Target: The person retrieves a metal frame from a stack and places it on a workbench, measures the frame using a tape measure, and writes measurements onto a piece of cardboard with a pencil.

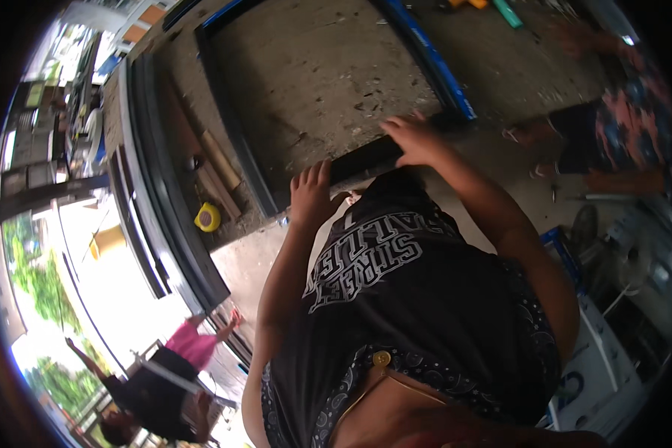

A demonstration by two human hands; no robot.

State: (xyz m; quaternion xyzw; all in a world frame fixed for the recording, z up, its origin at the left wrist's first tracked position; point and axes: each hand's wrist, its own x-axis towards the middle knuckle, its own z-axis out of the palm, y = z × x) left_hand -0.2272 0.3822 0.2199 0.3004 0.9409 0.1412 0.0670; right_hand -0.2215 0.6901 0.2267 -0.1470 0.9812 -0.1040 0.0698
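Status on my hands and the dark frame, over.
Left hand toward left end of near bar. Right hand over its right part. Yellow tape measure outside dark frame, to the left.

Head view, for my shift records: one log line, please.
left hand: at dark bar | right hand: on dark bar | yellow tape measure: left of frame

Frame (369, 159), dark, rectangular: on worktop (328, 75), twelve o'clock. Left hand (311, 196), between ten and eleven, and right hand (417, 140), half past one: both on its near side. Tape measure (207, 217), yellow: nine. Long bars (153, 142), dark: nine to ten. Co-worker (638, 123): two to three.
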